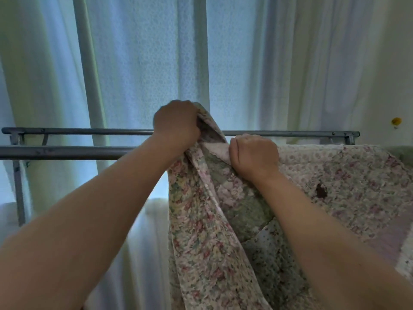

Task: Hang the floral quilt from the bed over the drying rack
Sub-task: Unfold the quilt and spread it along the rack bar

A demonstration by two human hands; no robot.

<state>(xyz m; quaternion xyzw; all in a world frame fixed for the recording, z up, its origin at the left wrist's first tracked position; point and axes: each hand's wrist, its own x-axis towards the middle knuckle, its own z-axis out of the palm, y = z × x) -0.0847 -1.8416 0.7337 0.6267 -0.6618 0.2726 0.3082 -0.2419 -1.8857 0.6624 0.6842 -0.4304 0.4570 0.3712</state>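
The floral quilt (335, 186), pink and green patchwork, lies draped over the right half of the grey metal drying rack (67, 151), and a long fold of it hangs down at centre. My left hand (176, 124) is clenched on a bunched corner of the quilt, lifted just above the rack's two horizontal bars. My right hand (253, 154) grips the quilt's top edge at the near bar, close beside the left hand. The rack's right end is mostly covered by the fabric.
Pale sheer curtains (145, 63) hang over a window right behind the rack. The rack's left upright (19, 186) stands at the left edge. A cream wall with a small yellow mark (396, 121) is at the right.
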